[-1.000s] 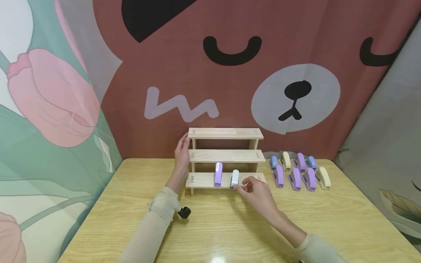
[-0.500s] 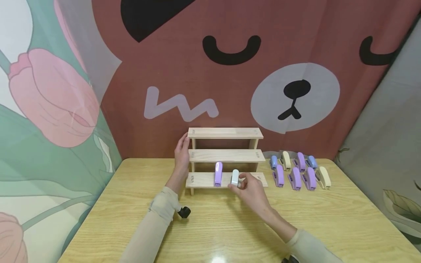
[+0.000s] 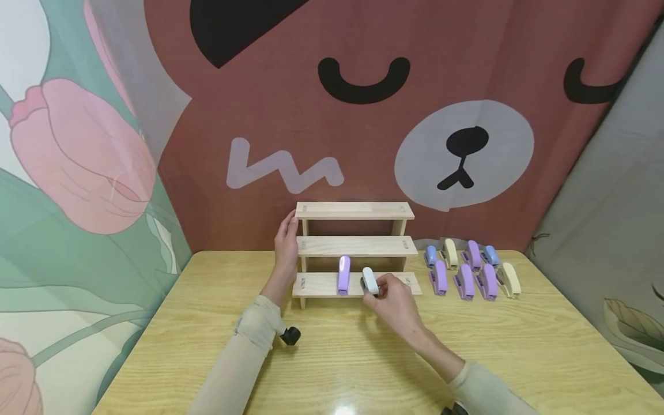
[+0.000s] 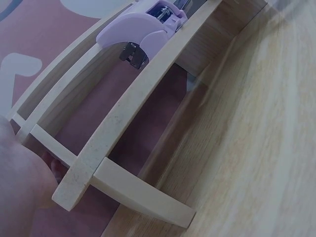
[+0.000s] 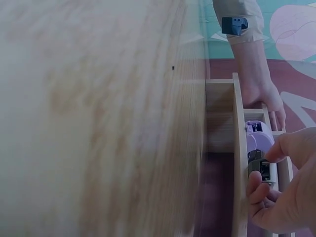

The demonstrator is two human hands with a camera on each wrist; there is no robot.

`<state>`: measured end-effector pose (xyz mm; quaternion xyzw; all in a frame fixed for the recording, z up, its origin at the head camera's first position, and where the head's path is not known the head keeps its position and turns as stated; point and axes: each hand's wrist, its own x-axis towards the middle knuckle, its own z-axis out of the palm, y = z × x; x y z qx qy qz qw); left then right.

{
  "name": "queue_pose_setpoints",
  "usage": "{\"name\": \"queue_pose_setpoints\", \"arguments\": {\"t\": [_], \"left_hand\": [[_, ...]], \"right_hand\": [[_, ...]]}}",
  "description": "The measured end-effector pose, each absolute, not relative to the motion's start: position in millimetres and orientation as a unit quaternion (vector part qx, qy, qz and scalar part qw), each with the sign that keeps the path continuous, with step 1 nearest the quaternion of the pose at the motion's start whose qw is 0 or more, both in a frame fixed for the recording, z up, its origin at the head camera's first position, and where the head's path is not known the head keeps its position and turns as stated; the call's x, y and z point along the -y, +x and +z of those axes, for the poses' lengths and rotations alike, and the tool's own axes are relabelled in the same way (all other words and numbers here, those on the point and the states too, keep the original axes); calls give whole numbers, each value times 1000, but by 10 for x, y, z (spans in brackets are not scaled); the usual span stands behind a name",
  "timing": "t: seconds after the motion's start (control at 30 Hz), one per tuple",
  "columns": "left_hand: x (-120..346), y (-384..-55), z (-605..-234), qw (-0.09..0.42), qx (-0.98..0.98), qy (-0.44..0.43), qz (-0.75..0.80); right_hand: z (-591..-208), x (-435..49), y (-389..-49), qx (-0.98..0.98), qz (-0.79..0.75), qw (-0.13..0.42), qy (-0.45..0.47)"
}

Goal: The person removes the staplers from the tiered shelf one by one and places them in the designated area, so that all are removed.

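A small white stapler [image 3: 370,280] stands at a slant over the bottom step of a three-step wooden display rack [image 3: 357,245]. My right hand [image 3: 398,305] pinches it between thumb and fingers at its right side and front. In the right wrist view, the dark underside of the stapler [image 5: 261,168] shows between the fingertips. Left of it on the same step sits a purple stapler [image 3: 344,275], upright and untouched. My left hand [image 3: 286,245] rests with extended fingers against the rack's left end; in the left wrist view, part of that hand lies beside the step ends.
Right of the rack, on the wooden table [image 3: 332,351], several staplers stand in two rows: purple [image 3: 466,282], cream [image 3: 509,280] and blue [image 3: 431,256]. A curtain [image 3: 363,144] with a bear print hangs close behind the rack.
My right hand has moved left, taken hold of the white stapler and tilted it, its top leaning left. The left hand, the rack and the purple stapler stay put.
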<state>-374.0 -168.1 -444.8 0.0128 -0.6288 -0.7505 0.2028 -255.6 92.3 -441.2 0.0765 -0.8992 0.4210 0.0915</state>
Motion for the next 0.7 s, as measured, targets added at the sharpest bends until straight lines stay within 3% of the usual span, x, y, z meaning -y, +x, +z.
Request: {"name": "queue_pose_setpoints", "arguments": {"t": [0.7], "left_hand": [[1682,-3735,-4444,193,630,25,-752]], "right_hand": [[-4386,-1029,-2505,888,435,122,87]]}}
